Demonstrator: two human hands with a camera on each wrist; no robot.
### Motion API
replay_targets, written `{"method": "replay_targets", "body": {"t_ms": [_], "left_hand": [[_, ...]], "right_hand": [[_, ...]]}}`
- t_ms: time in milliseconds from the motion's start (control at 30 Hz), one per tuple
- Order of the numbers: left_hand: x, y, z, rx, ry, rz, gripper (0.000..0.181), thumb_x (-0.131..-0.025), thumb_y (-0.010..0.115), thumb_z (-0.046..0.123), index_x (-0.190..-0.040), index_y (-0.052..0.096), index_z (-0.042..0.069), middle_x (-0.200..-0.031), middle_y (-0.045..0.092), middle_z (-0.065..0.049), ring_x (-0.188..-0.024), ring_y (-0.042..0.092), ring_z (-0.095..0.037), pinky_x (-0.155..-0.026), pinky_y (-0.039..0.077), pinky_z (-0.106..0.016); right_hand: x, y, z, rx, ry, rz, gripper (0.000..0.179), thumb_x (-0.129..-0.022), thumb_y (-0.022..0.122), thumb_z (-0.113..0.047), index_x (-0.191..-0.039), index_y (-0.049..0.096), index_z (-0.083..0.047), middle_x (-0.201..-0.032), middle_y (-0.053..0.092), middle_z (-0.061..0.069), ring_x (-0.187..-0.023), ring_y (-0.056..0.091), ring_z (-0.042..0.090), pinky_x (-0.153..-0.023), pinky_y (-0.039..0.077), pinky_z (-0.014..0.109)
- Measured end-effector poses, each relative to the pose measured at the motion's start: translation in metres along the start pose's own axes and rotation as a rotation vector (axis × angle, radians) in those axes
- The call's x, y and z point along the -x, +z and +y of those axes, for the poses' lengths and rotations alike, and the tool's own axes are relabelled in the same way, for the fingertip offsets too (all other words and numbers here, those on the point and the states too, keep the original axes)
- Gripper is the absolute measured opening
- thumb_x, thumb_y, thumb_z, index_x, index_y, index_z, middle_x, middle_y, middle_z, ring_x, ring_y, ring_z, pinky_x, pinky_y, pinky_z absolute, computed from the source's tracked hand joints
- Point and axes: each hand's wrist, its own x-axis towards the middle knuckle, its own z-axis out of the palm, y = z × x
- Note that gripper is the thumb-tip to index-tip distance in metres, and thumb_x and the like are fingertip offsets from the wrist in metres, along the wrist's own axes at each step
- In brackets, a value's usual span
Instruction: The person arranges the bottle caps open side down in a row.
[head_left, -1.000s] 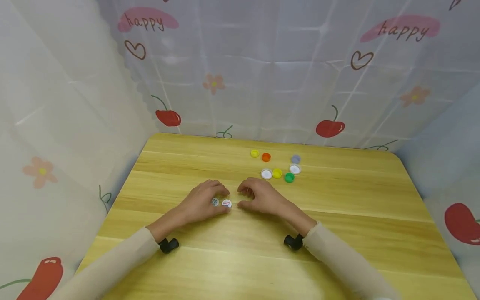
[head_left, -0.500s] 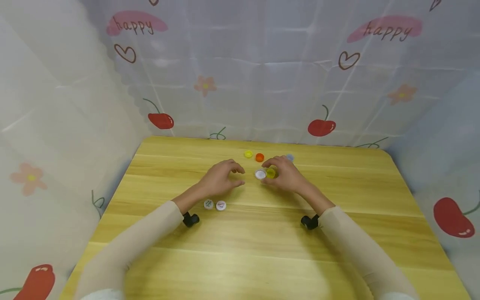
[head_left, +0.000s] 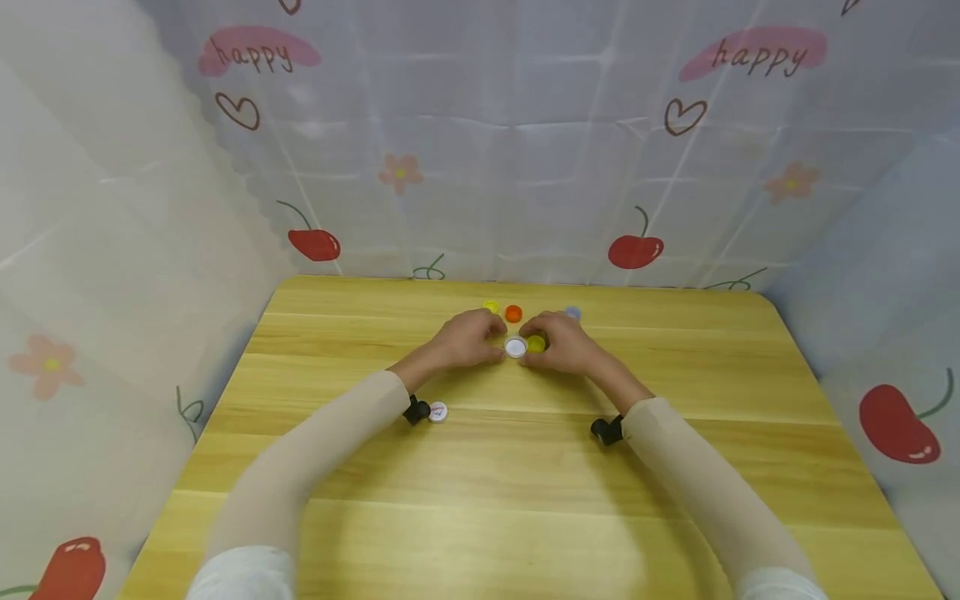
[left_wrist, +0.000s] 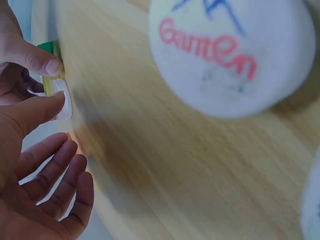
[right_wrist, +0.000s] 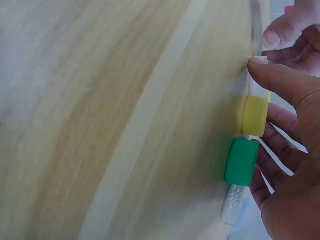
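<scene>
A white bottle cap point(head_left: 515, 347), hollow side up, sits between my two hands, beside a yellow cap point(head_left: 536, 343). My right hand point(head_left: 564, 340) curls its thumb and index finger round the white cap, its thumb tip at the rim in the right wrist view. A green cap point(right_wrist: 242, 162) stands past the yellow one, hidden under that hand in the head view. My left hand point(head_left: 470, 337) is at the white cap's left side, its thumb tip point(left_wrist: 59, 100) overlapping the cap in the left wrist view. Its other fingers are spread and loosely bent.
An orange cap point(head_left: 513, 314), a yellow cap point(head_left: 491, 306) and a pale purple cap point(head_left: 573, 312) lie farther back. A white cap printed "Ganten" point(left_wrist: 227, 55) lies near the left wrist. A patterned curtain point(head_left: 480, 167) surrounds the wooden table point(head_left: 487, 500).
My right hand went from the table's middle back to the white and yellow caps. The left hand left the printed caps and came right, up to the white cap, which has stayed put.
</scene>
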Motion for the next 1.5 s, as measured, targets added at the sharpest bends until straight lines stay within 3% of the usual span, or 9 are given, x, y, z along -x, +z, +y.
{"method": "replay_targets", "body": {"t_ms": [233,367,767,1033,1267,1500], "left_hand": [[-0.011,0.006,0.001,-0.037,0.077,-0.006,0.035,-0.096,0.083,0.028,-0.126,0.077,0.011,-0.122,0.079,-0.003,-0.113,0.070,-0.021,-0.102,0.059,-0.043],[-0.014,0.010,0.000,-0.045,0.084,0.006,0.026,-0.097,0.082,0.029,-0.119,0.079,0.014,-0.116,0.075,0.000,-0.102,0.065,-0.017,-0.095,0.057,-0.040],[-0.011,0.009,-0.002,-0.022,0.078,0.017,0.030,-0.098,0.081,0.031,-0.123,0.078,0.015,-0.117,0.072,-0.001,-0.106,0.066,-0.018,-0.097,0.057,-0.039],[0.016,0.001,0.001,0.107,0.108,0.096,0.029,-0.096,0.084,0.032,-0.121,0.079,0.019,-0.118,0.073,0.004,-0.106,0.067,-0.016,-0.094,0.059,-0.036],[0.051,0.001,0.007,0.167,0.162,0.175,0.035,-0.096,0.083,0.034,-0.127,0.075,0.020,-0.123,0.070,0.001,-0.107,0.066,-0.014,-0.091,0.059,-0.032],[0.083,0.004,0.013,0.213,0.222,0.228,0.033,-0.093,0.087,0.032,-0.122,0.076,0.021,-0.120,0.073,0.000,-0.103,0.068,-0.013,-0.086,0.059,-0.031]], "right_hand": [[-0.001,0.004,0.000,0.028,0.027,0.007,0.038,-0.089,0.090,-0.029,-0.120,0.078,-0.011,-0.120,0.076,0.009,-0.113,0.065,0.031,-0.101,0.045,0.052],[-0.002,0.004,0.000,0.015,0.034,0.013,0.033,-0.091,0.088,-0.029,-0.118,0.079,-0.013,-0.119,0.075,0.009,-0.112,0.063,0.031,-0.099,0.042,0.050],[-0.001,0.007,0.003,0.054,0.004,0.041,0.030,-0.093,0.086,-0.032,-0.117,0.081,-0.015,-0.120,0.077,0.007,-0.112,0.062,0.031,-0.096,0.040,0.052],[0.011,0.002,-0.011,0.029,-0.065,0.103,0.032,-0.090,0.088,-0.031,-0.117,0.080,-0.015,-0.123,0.076,0.008,-0.118,0.062,0.032,-0.103,0.046,0.058],[0.032,-0.004,-0.032,-0.108,-0.124,0.128,0.033,-0.090,0.089,-0.030,-0.119,0.078,-0.019,-0.126,0.072,0.002,-0.122,0.058,0.030,-0.105,0.049,0.055],[0.053,0.005,-0.049,-0.164,-0.207,0.169,0.035,-0.088,0.091,-0.027,-0.119,0.077,-0.025,-0.124,0.071,-0.007,-0.121,0.058,0.017,-0.104,0.051,0.050]]}}
